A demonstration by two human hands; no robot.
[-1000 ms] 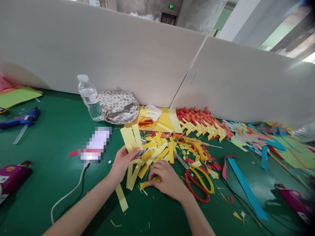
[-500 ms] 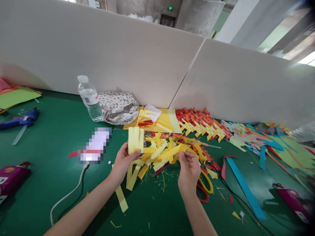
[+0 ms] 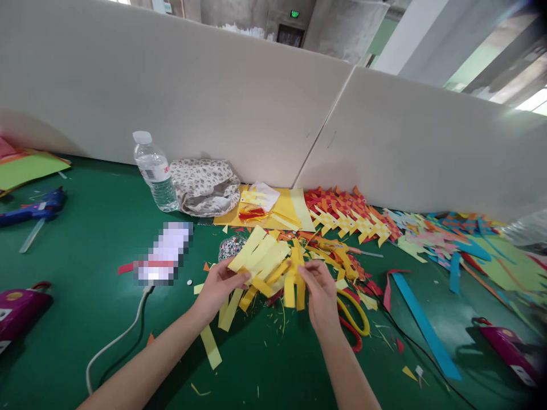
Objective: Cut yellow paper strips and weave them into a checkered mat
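Observation:
Pale yellow paper strips (image 3: 261,253), joined with some deeper yellow ones, are pinched between the thumb and fingers of my left hand (image 3: 221,287). My right hand (image 3: 318,290) has its thumb and fingers closed on darker yellow paper strips (image 3: 294,279), which hang down beside it. Loose yellow paper strips (image 3: 231,310) and offcuts lie on the green table under both hands. Scissors with red and yellow handles (image 3: 354,313) lie to the right of my right hand, their blades hidden. A container of small googly eyes (image 3: 232,248) sits just beyond my left hand.
A water bottle (image 3: 156,173) and a patterned cloth bag (image 3: 205,187) stand by the partition (image 3: 192,85). A phone (image 3: 166,250) with a cable lies left. A yellow glue gun (image 3: 335,250), woven paper fish (image 3: 350,219) and a blue strip (image 3: 427,324) lie right.
My left hand's pale strips have tilted and fanned to the right, uncovering the googly eyes. My right hand has moved slightly left, and its yellow strips now hang downward.

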